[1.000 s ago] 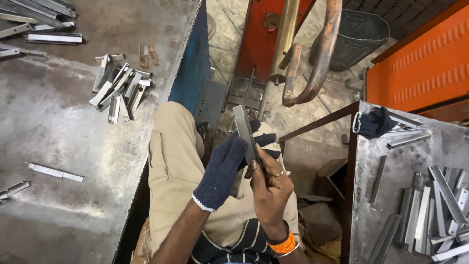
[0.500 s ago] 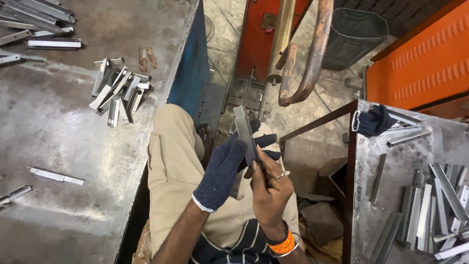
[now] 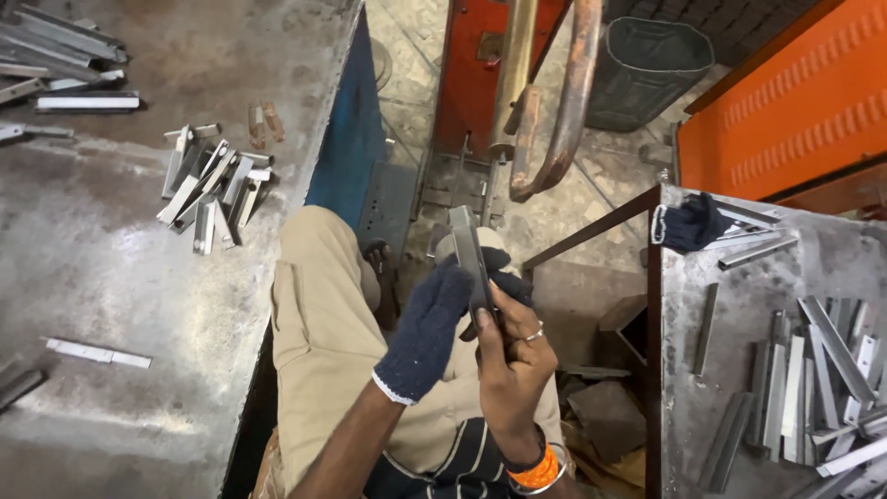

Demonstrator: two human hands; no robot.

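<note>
My left hand [image 3: 427,330], in a dark blue knitted glove, and my bare right hand [image 3: 511,362] both grip one flat grey metal strip [image 3: 468,251]. The strip stands nearly upright in front of my lap, its top end free above my fingers. My right hand wears a ring and an orange bangle at the wrist. My tan trouser leg [image 3: 319,323] lies beneath the hands.
A steel table [image 3: 111,268] on the left carries a pile of short metal strips [image 3: 208,185]. Another metal table [image 3: 739,314] on the right holds several strips [image 3: 813,379] and a spare dark glove [image 3: 688,224]. A red machine with copper arms [image 3: 545,102] stands ahead.
Both hands keep their hold on the strip. The view has drifted slightly; the hands and strip stay almost where they were.
</note>
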